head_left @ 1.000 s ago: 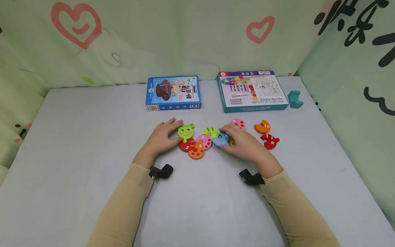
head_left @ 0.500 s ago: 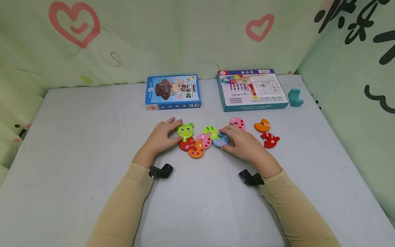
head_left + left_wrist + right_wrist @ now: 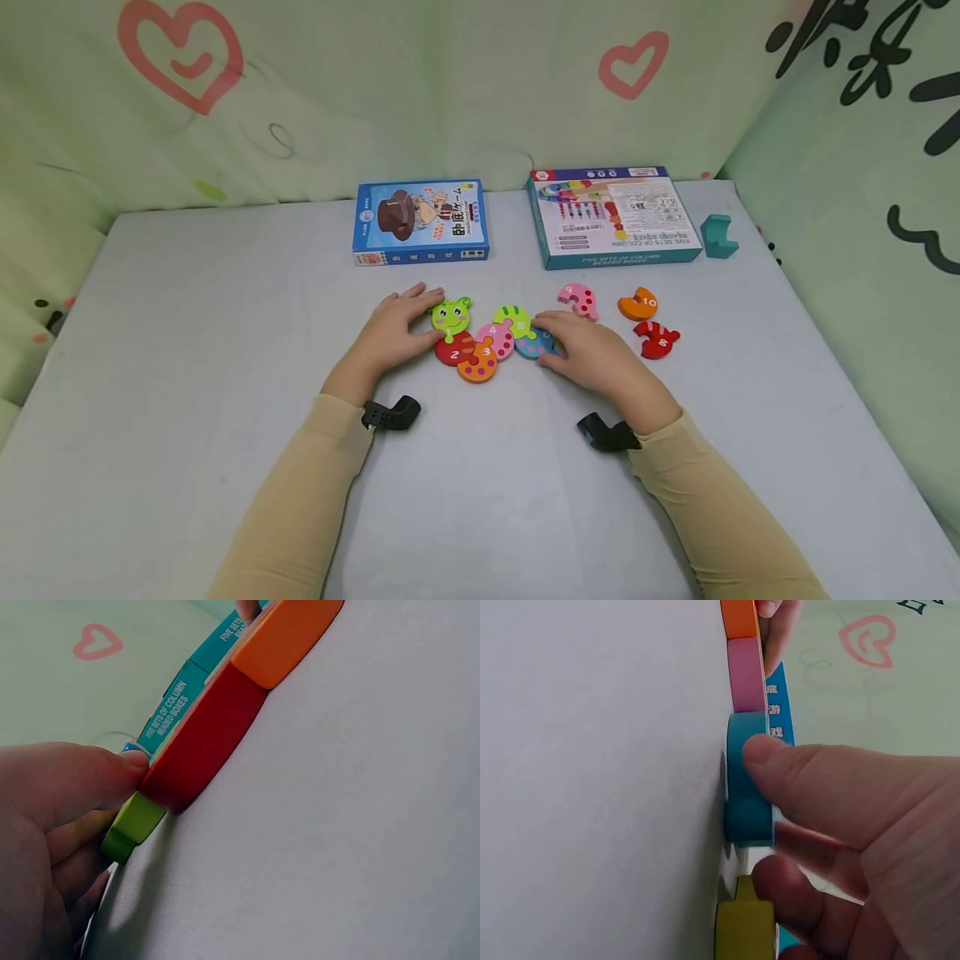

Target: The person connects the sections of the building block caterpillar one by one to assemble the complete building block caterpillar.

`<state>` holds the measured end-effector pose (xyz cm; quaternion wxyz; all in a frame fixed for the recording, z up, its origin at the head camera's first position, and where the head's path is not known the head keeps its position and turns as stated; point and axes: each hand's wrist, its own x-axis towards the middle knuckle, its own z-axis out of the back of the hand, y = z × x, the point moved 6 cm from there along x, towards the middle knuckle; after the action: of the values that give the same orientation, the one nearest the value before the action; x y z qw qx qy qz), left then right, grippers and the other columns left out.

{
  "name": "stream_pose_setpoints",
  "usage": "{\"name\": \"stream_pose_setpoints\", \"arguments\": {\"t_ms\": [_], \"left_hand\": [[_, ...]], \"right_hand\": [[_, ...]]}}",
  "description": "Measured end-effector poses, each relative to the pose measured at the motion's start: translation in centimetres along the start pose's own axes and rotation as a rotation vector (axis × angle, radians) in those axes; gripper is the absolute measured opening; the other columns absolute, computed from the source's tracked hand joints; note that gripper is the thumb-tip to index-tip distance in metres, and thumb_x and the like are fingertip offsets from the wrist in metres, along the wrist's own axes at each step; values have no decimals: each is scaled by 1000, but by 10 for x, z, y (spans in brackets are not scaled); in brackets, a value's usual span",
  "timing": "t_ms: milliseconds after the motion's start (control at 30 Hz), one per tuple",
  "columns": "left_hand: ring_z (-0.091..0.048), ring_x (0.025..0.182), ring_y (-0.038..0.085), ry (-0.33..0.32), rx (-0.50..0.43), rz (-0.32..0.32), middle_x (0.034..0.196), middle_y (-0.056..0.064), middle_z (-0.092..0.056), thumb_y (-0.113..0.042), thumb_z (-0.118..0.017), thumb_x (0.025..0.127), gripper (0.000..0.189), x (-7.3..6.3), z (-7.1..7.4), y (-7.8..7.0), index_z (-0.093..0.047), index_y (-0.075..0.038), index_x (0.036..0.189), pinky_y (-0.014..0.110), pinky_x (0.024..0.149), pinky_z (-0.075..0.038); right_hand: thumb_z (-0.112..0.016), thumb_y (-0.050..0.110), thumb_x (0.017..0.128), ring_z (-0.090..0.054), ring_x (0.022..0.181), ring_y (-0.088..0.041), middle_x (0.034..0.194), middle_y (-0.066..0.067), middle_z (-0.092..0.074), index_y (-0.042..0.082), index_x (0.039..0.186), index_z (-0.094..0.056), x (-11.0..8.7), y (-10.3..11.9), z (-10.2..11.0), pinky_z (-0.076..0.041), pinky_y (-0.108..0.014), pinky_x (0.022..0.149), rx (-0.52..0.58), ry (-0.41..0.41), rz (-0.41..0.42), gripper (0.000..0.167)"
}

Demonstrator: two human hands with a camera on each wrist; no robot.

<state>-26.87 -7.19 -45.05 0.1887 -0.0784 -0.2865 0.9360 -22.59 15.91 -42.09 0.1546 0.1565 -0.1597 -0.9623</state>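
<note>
While your left hand (image 3: 393, 332) pinches the flat, light-green caterpillar-head piece (image 3: 451, 317) at the row's left end in the head view, your right hand (image 3: 592, 352) grasps the flat blue piece (image 3: 532, 343) at the right end. Between them on the white-covered counter (image 3: 225, 333) run the red piece numbered 2 (image 3: 452, 353), the orange spotted piece numbered 3 (image 3: 477, 368), the pink piece numbered 4 (image 3: 495, 342) and the green striped piece numbered 5 (image 3: 513, 320), touching in a zigzag. Beyond your right hand lie the pink piece numbered 9 (image 3: 579, 297), the orange piece numbered 10 (image 3: 637, 306) and the red striped piece numbered 8 (image 3: 657, 341). Farther back are a blue cardboard box (image 3: 422, 223) and a teal-and-white cardboard box (image 3: 615, 221), with a teal angular block (image 3: 718, 237) beside it.

In the left wrist view, your thumb reaches the red piece's end, fingers behind the green edge.

In the right wrist view, your thumb presses the blue piece's side; a thick olive-yellow piece (image 3: 745, 930) sits just past it, by your fingers, whose contact with it you cannot tell.
</note>
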Motion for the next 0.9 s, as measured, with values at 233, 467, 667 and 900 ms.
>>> {"name": "stream_pose_setpoints", "arguments": {"t_ms": [233,467,667,900], "left_hand": [[-22,139,18,1,-3,-3,143,-3,-40,-39,-57,83,58,-1,1,-1,-44,-19,136,46,115,-11],[-22,139,18,4,3,-1,143,-3,-40,-38,-57,83,57,0,2,-1,-44,-20,136,44,115,-10],[-21,139,18,10,0,4,143,-3,-39,-39,-57,83,58,0,1,-1,-43,-20,136,45,115,-10],[-22,139,17,6,1,10,143,-3,-40,-39,-57,83,58,-1,1,-1,-43,-20,136,45,115,-11]], "right_hand": [[-64,28,83,-51,103,-25,128,-8,-49,16,134,-44,-12,-14,18,-51,-38,81,81,-41,-23,57],[-68,22,80,-36,127,-32,139,-13,-41,11,135,-42,-26,-35,13,-43,-51,95,85,25,-34,62],[-68,21,79,-31,130,-35,140,-14,-40,12,136,-42,-31,-39,6,-41,-53,96,53,17,-25,63],[-71,25,77,-30,128,-36,141,-16,-31,20,139,-38,-32,-38,5,-49,-50,87,59,30,-41,71]]}}
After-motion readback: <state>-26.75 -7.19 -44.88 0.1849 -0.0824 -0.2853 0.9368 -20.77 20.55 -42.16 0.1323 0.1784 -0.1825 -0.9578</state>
